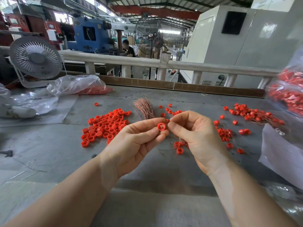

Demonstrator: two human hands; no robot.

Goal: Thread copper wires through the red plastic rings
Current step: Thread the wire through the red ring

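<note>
A single red ring (161, 126) is being pinched between the thumb and forefinger of the left hand (136, 140), its open face turned toward the camera, above the grey table (49, 145). The right hand (195, 133) is being held just beside it with thumb and forefinger pressed together at the ring's edge, apparently on a copper wire, though the strand itself is too thin to be made out there. The step in hand is judged to be the feeding of a wire end through the ring. The bundle of copper wires (144, 108) is lying behind the hands, a pile of unthreaded rings (105, 126) to the left, and rings with wires already in them (255, 114) to the right. Several risks are being run from here: the fine wire could be bent or kinked if it is pushed off-centre against the ring's inner ribs; the ring could be squeezed out of the pinch and lost among the loose ones below; and loose strands near the right wrist could be snagged and dragged off.
</note>
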